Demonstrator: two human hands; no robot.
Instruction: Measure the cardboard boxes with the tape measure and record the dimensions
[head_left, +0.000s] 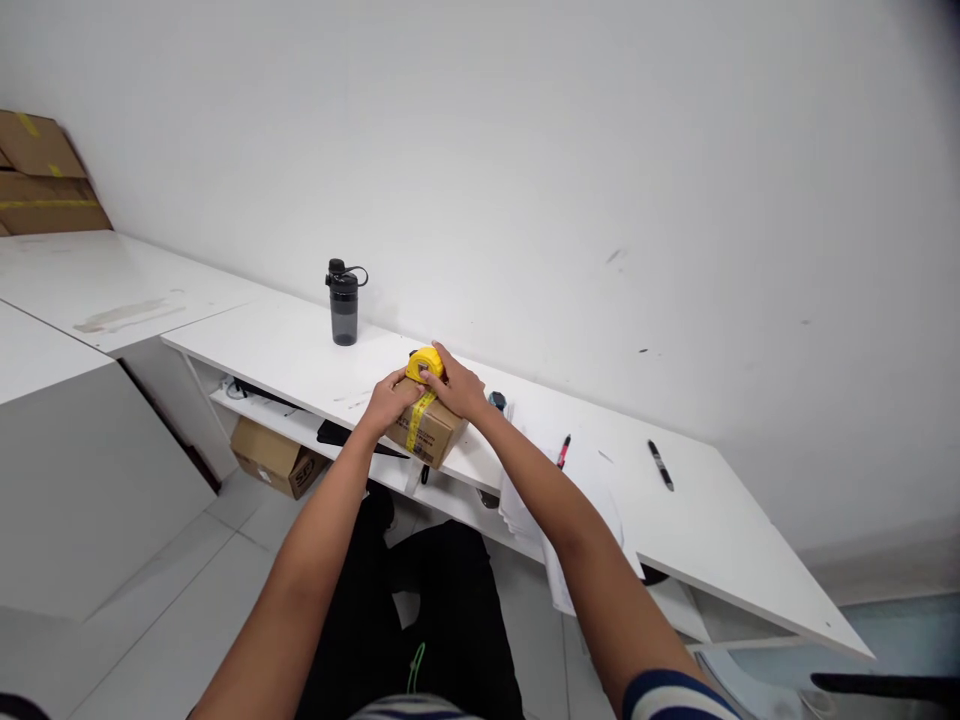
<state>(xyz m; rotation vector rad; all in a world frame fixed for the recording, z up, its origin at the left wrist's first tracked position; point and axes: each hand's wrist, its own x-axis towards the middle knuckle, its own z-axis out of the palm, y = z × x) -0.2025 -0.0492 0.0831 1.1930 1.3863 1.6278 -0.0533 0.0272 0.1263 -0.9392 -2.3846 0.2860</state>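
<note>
A small cardboard box [429,437] with a yellow tape strip across it sits at the front edge of the white desk [720,530]. A yellow tape measure [424,362] rests at the box's far top edge. My right hand [459,385] is closed around the tape measure's body. My left hand [388,398] lies on the box's left side, its fingers pinched at the yellow tape strip beside the tape measure. Both forearms reach in from the bottom of the view.
A dark grey bottle [343,303] stands near the wall, left of the box. A red pen [563,451] and a black marker [661,465] lie on the desk to the right. A cardboard box [276,458] sits on the floor under the desk. White paper hangs over the desk's edge.
</note>
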